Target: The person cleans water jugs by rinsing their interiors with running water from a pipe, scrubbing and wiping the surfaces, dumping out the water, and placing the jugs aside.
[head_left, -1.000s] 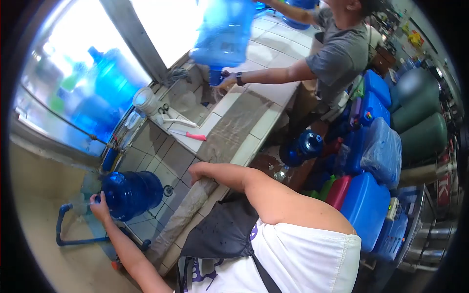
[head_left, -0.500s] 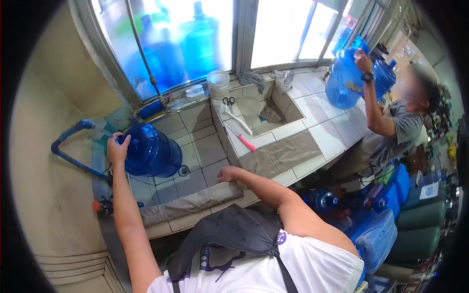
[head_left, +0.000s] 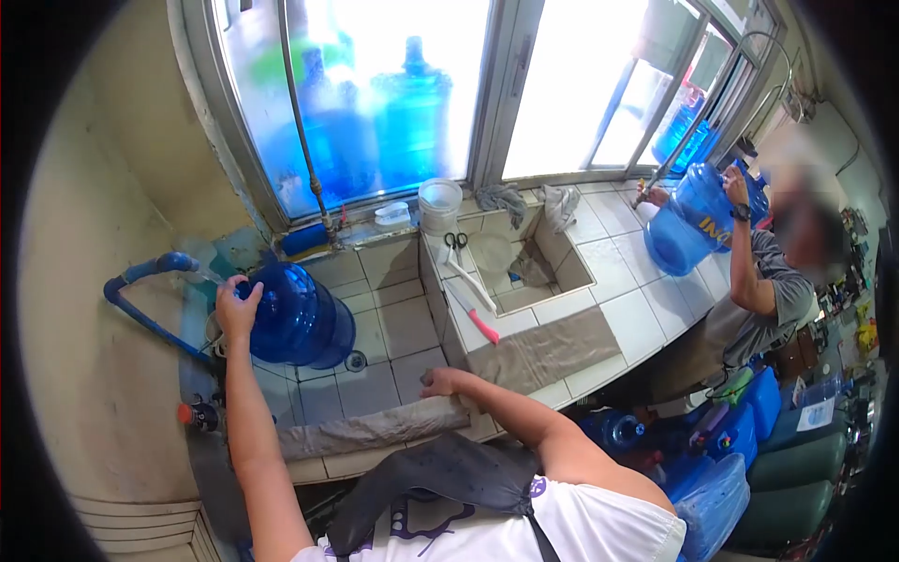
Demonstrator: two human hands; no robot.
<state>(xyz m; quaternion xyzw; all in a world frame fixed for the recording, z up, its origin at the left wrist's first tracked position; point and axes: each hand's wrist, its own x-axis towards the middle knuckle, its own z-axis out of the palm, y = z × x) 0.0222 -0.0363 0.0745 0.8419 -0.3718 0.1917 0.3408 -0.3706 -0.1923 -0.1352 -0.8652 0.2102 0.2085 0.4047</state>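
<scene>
My left hand [head_left: 239, 307] grips the neck of a large blue water jug [head_left: 307, 318], thumb and fingers closed round its mouth. The jug leans to the left in a tiled basin [head_left: 398, 318], its neck end close to a clear nozzle on a blue pipe [head_left: 140, 276]. My right hand [head_left: 440, 382] is loosely curled and rests at the front ledge, beside a grey-brown cloth [head_left: 375, 428]. Nothing shows in its fingers.
On the right, a co-worker [head_left: 782, 272] handles another blue jug [head_left: 688, 220] on the tiled counter. Between us is a small sink [head_left: 581, 272] with scissors [head_left: 456, 242], a pink-handled brush [head_left: 482, 323] and a white bucket [head_left: 439, 204] around it. A bottle with an orange cap [head_left: 201, 415] stands left.
The view has tilted up, so most things sit lower in the picture. The co-worker's jug has tilted. My left hand stays at the jug's neck and my right hand at the ledge.
</scene>
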